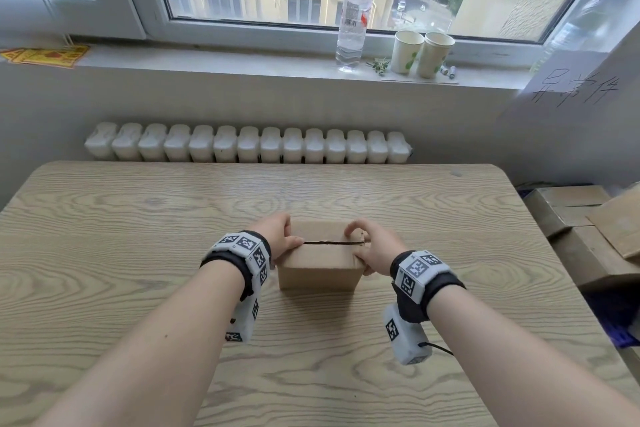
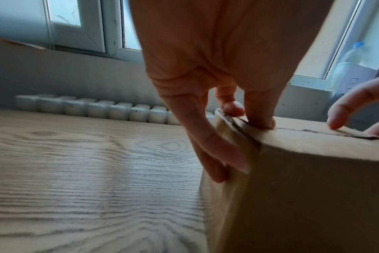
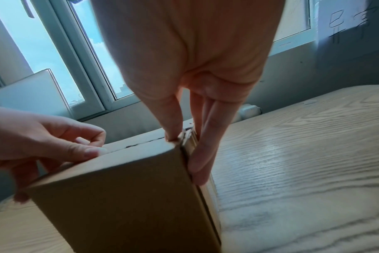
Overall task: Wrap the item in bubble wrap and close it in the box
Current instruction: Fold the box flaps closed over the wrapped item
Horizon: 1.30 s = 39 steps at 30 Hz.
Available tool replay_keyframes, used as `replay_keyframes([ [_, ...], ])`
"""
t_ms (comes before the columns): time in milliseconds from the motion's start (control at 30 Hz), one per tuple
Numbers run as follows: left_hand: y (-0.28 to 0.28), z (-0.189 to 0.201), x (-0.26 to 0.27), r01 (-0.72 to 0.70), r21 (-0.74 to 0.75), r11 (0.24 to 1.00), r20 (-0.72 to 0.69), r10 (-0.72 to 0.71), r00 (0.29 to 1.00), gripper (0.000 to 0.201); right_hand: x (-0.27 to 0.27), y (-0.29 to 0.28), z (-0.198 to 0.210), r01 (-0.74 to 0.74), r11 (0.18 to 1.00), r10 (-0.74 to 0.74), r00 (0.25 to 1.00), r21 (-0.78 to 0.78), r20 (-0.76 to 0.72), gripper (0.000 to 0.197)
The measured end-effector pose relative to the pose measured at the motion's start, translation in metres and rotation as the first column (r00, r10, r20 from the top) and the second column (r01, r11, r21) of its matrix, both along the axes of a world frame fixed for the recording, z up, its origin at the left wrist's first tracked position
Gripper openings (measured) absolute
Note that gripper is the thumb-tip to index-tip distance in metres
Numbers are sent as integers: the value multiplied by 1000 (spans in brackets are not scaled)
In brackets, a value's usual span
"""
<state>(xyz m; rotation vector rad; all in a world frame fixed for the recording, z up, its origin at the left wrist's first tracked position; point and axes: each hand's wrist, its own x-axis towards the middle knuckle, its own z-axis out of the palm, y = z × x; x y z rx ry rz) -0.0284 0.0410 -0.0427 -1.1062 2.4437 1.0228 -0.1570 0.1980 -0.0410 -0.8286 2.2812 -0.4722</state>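
Observation:
A small brown cardboard box stands on the wooden table with its top flaps folded down, a thin dark seam between them. My left hand pinches the box's left end: thumb on the top, fingers down the side. At the right end, my right hand does the same, thumb on the top corner and fingers flat along the side flap. The box fills the lower part of both wrist views. No item or bubble wrap shows; the box's inside is hidden.
A white radiator runs behind the table's far edge. On the windowsill stand a water bottle and two paper cups. Stacked cardboard boxes sit just off the table's right edge.

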Motion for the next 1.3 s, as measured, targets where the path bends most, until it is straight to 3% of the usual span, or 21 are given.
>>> replay_keyframes([
  [233,-10,-5,-10,-78,26,997,-125,81,989,20,-8,-16,-2,30,999,-31,996,-16,-88,28],
  [533,-46,-10,-38,-121,-218,968,-124,96,988,20,-35,-64,-4,29,999,-24,983,23,-182,27],
  [833,-80,-13,-60,-100,-236,967,-99,78,992,12,-57,-93,-10,84,995,-88,994,-55,-71,28],
  [1100,-73,-15,-57,-114,-278,954,-124,82,989,12,-58,-94,-12,76,996,-80,993,-56,-88,29],
  [1200,-67,-10,-58,-68,-298,952,-86,44,995,18,-52,-89,-3,61,998,-63,987,-14,-146,28],
  [1300,-63,-2,-62,34,-362,931,-15,-42,999,29,-45,-82,5,-25,996,46,963,82,-264,35],
])
